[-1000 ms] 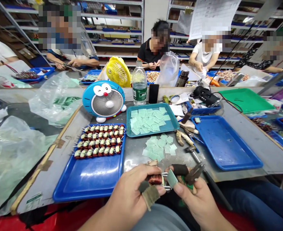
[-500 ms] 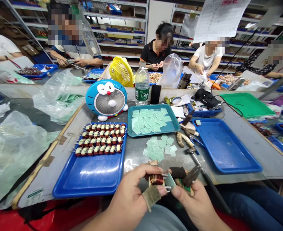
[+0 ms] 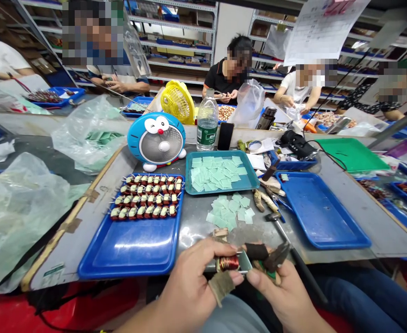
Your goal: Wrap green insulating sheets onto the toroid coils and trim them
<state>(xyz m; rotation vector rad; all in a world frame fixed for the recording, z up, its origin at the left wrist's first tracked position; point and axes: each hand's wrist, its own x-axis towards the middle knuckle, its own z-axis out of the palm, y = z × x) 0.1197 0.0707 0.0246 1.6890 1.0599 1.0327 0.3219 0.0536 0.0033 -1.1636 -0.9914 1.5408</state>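
Observation:
My left hand (image 3: 192, 282) pinches a copper-wound coil (image 3: 228, 263) between thumb and fingers; a cloth guard wraps its thumb. My right hand (image 3: 281, 286) presses a small pale green sheet (image 3: 245, 262) against the coil's side and also grips dark pliers (image 3: 275, 256); a dark sleeve covers its forefinger. Both hands are at the table's near edge. Loose green sheets (image 3: 230, 212) lie just beyond them. A teal tray (image 3: 189, 185) holds more sheets. The blue tray (image 3: 134, 249) at the left carries rows of finished coils (image 3: 147, 198).
A second blue tray (image 3: 321, 217) lies at the right, with hand tools (image 3: 267, 199) beside it. A blue cartoon fan (image 3: 155, 142), a water bottle (image 3: 207, 121) and a phone (image 3: 225, 135) stand at the back. Plastic bags (image 3: 19, 208) fill the left. Other people work across the benches.
The green sheet has been brought from beside the coil to lie against it. My hands have stayed at the table's near edge; the view has shifted slightly.

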